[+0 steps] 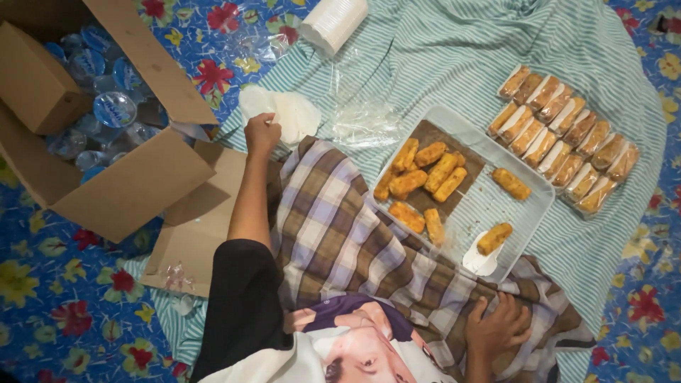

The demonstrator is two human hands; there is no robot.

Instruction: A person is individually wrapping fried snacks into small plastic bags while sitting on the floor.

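My left hand (pixel 261 132) reaches forward and pinches the edge of a small stack of white paper liners (pixel 287 113) lying on the striped cloth. My right hand (pixel 500 324) rests flat on my checked sarong near my knee, holding nothing. A clear plastic tray (pixel 528 213) lies in front of me with several fried golden rolls (pixel 425 177) on brown paper. One roll (pixel 494 238) sits on a white liner at the tray's near corner.
A cardboard box (pixel 135 181) of sealed water cups stands at the left. Wrapped pastries (pixel 560 135) lie in rows at the right on the striped cloth. A roll of white cups or liners (pixel 333 21) lies at the top. An empty clear plastic bag (pixel 362 117) lies beside the liners.
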